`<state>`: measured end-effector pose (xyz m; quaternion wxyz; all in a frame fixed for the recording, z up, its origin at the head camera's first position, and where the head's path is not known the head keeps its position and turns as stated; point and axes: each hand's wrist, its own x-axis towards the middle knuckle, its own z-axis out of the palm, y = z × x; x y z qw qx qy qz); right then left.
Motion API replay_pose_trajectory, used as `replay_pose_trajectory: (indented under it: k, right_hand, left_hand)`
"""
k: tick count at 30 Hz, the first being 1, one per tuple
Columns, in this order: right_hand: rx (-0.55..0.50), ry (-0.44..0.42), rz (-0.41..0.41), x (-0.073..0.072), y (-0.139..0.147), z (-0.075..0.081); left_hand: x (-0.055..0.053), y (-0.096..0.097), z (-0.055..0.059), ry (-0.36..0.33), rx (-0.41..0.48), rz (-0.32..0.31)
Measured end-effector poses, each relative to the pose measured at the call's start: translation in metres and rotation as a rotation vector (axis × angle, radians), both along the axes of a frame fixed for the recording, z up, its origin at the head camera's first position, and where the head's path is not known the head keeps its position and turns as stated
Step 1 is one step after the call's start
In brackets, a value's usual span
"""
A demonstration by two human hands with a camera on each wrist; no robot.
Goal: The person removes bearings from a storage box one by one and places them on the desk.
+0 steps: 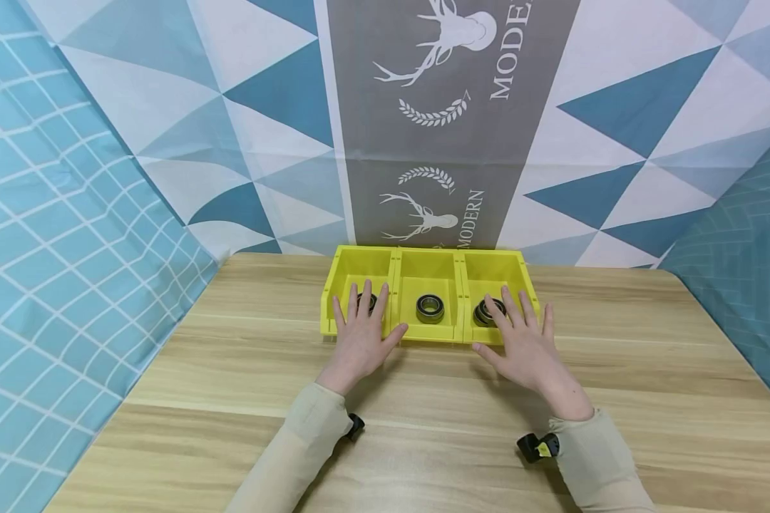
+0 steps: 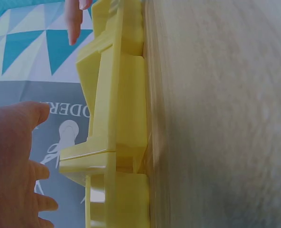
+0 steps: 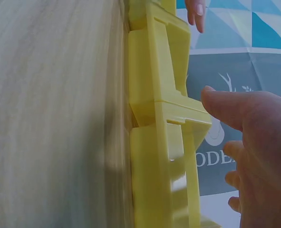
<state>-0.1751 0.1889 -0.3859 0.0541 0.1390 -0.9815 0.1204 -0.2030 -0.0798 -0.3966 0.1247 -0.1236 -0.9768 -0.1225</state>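
A yellow three-compartment bin (image 1: 428, 333) stands near the table's far edge. Black-rimmed ball bearings lie in it: a bearing (image 1: 430, 308) in the middle compartment, one partly covered by fingers in the left compartment, and what look like stacked bearings (image 1: 485, 313) in the right one. My left hand (image 1: 361, 343) is spread over the front of the left compartment, fingers straight and holding nothing. Over the right compartment's front, my right hand (image 1: 527, 349) is spread likewise, its fingers overlapping the bearings in the head view. Both wrist views show the thumbs beside the bin's front lip.
The wood-grain table (image 1: 436, 442) extends around the bin. Behind it hangs a patterned cloth (image 1: 423, 142) with deer heads and triangles. Blue tile-patterned cloth (image 1: 58, 235) flanks the left side, and teal cloth (image 1: 744, 235) the right. A small black device (image 1: 539, 447) sits at the right wrist.
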Motion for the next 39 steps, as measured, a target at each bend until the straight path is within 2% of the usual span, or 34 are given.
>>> replay_pose_trajectory:
  k: [9,13,18,21,24,27,32,39]
  right_hand:
    - [-0.004,0.027,-0.001,0.002,0.000,0.002]
    - [-0.027,0.074,0.015,-0.002,-0.003,0.004]
    - [-0.108,0.185,0.067,-0.008,-0.013,0.010]
    - [-0.181,0.221,0.122,-0.008,-0.028,0.013]
    - [-0.249,0.226,0.170,-0.008,-0.046,0.014]
    - [-0.306,0.206,0.200,-0.011,-0.067,0.011]
    - [-0.335,0.148,0.189,-0.018,-0.095,0.002]
    - [-0.421,0.096,0.168,-0.029,-0.126,-0.006]
  left_hand:
    - [0.000,0.000,0.002,0.007,0.053,-0.010]
    - [0.000,-0.002,0.004,0.019,0.078,-0.001]
    - [-0.006,-0.009,0.006,0.048,0.196,0.009]
    - [-0.012,-0.018,0.008,0.045,0.276,-0.003]
    - [-0.018,-0.027,0.010,0.004,0.321,-0.002]
    - [-0.024,-0.034,0.011,-0.076,0.323,0.013]
    - [-0.036,-0.034,0.008,-0.186,0.304,0.022]
    - [-0.046,-0.034,0.003,-0.248,0.343,0.052]
